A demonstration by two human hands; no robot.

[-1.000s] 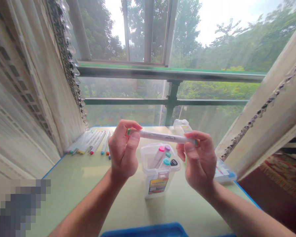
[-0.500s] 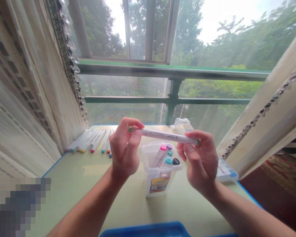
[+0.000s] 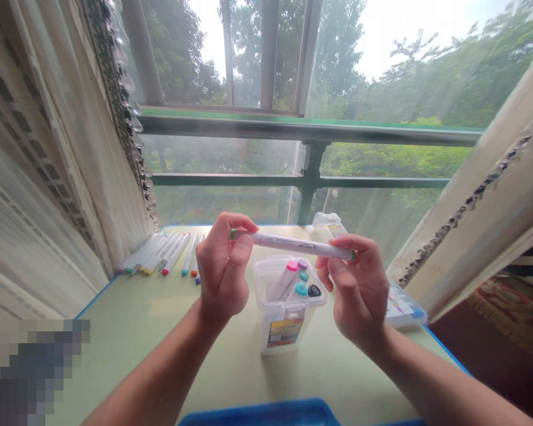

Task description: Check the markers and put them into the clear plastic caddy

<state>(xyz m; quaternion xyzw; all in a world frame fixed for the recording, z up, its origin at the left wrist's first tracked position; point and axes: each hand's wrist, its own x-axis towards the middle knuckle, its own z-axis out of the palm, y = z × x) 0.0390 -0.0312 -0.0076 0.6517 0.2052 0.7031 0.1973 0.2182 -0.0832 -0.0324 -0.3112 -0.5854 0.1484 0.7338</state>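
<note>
A white marker [image 3: 288, 243] with green ends is held nearly level between my two hands, tilting slightly down to the right. My left hand [image 3: 226, 266] pinches its left end between thumb and fingers. At the other end, my right hand [image 3: 359, 284] grips it the same way. Below the marker stands a clear plastic box [image 3: 288, 313] with a yellow label. Inside it are several markers, among them one with a pink cap [image 3: 292, 267], a turquoise one [image 3: 301, 289] and a black one marked 120 [image 3: 314, 290].
Several markers [image 3: 173, 254] lie in a row at the table's left side. A clear lid [image 3: 327, 223] lies at the back, and a flat clear case [image 3: 404, 307] sits at the right edge. A blue tray [image 3: 257, 413] shows at the front. Curtains [image 3: 71, 136] hang beside the window.
Both hands still hold the marker in the same way. The view has shifted very slightly, with hands, marker and box a little further left in the picture.
</note>
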